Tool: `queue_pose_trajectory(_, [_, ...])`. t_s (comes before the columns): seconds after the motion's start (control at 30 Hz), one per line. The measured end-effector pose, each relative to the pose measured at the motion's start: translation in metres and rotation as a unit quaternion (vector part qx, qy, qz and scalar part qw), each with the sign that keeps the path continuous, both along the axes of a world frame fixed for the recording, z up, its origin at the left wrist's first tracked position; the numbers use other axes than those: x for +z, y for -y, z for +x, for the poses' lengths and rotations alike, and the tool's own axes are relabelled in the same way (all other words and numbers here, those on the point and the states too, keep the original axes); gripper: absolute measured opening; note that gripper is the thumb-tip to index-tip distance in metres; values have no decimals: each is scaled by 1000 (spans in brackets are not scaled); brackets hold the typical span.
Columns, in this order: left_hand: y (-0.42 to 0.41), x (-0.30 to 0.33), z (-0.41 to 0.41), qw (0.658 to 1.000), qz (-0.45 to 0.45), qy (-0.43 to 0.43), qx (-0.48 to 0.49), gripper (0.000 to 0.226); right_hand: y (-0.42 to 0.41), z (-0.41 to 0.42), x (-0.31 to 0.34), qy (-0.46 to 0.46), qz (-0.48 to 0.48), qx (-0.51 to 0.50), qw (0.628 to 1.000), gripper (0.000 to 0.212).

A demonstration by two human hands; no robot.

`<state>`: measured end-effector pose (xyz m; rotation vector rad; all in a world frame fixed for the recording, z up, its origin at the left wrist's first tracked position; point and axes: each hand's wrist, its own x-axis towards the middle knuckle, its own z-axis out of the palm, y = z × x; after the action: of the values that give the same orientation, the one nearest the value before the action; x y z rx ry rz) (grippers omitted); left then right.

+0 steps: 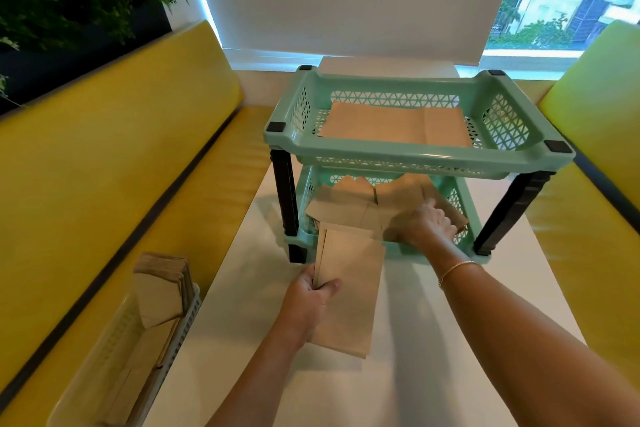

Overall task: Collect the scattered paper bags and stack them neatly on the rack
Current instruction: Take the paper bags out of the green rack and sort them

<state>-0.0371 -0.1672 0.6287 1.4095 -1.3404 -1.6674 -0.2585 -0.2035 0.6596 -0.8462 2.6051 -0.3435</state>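
A mint-green two-tier rack [419, 149] with black legs stands on the white table. Flat brown paper bags [391, 126] lie in its top tray. Several more bags [349, 208] lie loosely in the bottom tray. My left hand [311, 298] grips a small stack of brown bags [349, 274] by its near left edge, the far end touching the lower tray's front. My right hand [427, 224] reaches into the lower tray and holds the bags there on the right side.
A pale plastic basket [173, 333] with more brown bags sits on the yellow bench at the lower left. Yellow bench backs flank the white table [450, 340] on both sides. A window and white blind are behind the rack; plants stand at the far left.
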Motion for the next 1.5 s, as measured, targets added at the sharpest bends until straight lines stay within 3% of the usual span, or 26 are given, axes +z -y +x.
queue_pose_trajectory(0.13, [1, 4, -4, 1000, 9, -11, -4, 23, 1, 0, -1, -3, 26, -20, 999, 94])
queue_pose_trajectory(0.27, [3, 6, -8, 1000, 7, -5, -8, 24, 6, 0, -3, -52, 27, -41, 997, 90])
queue_pose_trajectory(0.57, [2, 3, -5, 1000, 15, 25, -7, 40, 9, -1, -5, 2, -79, -70, 994, 40])
queue_pose_trajectory(0.73, [5, 1, -5, 999, 23, 25, 1, 40, 0, 3, 10, -61, -159, 0, 985, 12])
queue_pose_trajectory(0.8, [6, 2, -5, 999, 26, 21, 7, 37, -9, -1, 24, -7, -262, -51, 964, 16])
queue_pose_trajectory(0.9, [8, 4, -7, 1000, 20, 12, 17, 31, -28, -8, 39, 150, -401, -131, 894, 13])
queue_pose_trajectory(0.97, [8, 5, -8, 1000, 13, 7, 24, 28, -44, -4, 44, 241, -436, -136, 856, 2])
queue_pose_trajectory(1.07, [7, 5, -11, 999, 18, -16, 39, 24, -71, 18, 35, 350, -438, -99, 822, 18])
queue_pose_trajectory(1.13, [5, 7, -14, 998, 33, -24, 48, 17, -88, 38, 18, 318, -396, -52, 860, 19])
queue_pose_trajectory(1.23, [0, 11, -18, 998, 31, -26, 47, 11, -107, 62, -3, 185, -294, 17, 938, 13])
queue_pose_trajectory(1.3, [-6, 13, -22, 999, 14, -27, 31, 12, -115, 75, -8, 113, -271, 67, 953, 10])
queue_pose_trajectory(1.4, [-14, 11, -26, 1000, -28, -10, -5, 17, -123, 92, -11, 3, -249, 123, 961, 35])
queue_pose_trajectory(1.5, [-17, 10, -27, 999, -38, -19, 2, 20, -124, 102, -14, 34, -221, 129, 966, 59])
